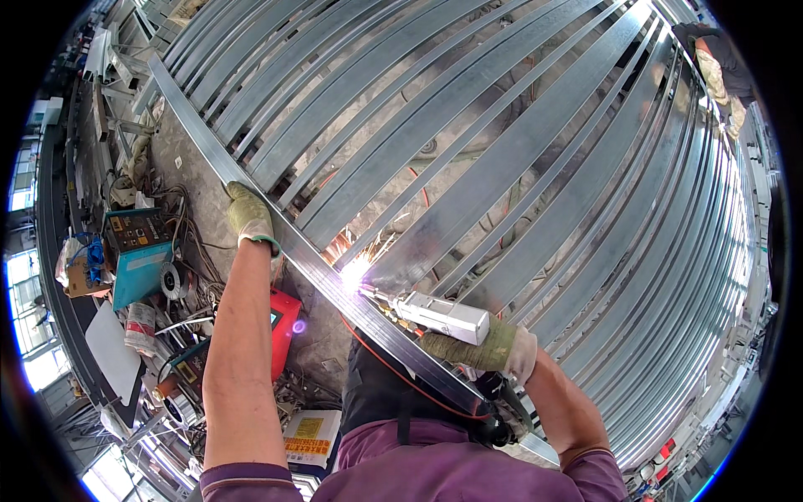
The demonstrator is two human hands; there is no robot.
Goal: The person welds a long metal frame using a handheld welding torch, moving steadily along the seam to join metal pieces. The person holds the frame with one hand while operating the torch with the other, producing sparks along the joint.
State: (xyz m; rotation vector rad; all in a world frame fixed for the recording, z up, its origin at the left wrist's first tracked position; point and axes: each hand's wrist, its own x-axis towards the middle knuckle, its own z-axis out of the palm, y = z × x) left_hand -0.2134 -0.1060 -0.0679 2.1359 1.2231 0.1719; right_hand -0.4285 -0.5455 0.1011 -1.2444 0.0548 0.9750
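A large grid of grey metal bars [510, 144] spreads out in front of me, its ends meeting a long metal rail [196, 125] that runs diagonally across. My left hand [249, 216], in a greenish work glove, grips this rail with its fingers curled at the edge. My right hand [481, 345], gloved too, is closed around a white welding gun [445, 315]. The gun's nozzle points left at the joint between rail and bars. Bright light and sparks [355, 272] burst there, hiding the weld itself.
Left of the rail stand a teal machine [144, 261] and a red machine [284, 328], with tangled cables around them. A white box [311, 435] lies near my body. An orange hose [393, 374] trails beside the rail. At the far right another person's gloved hand [713, 77] is near the grid.
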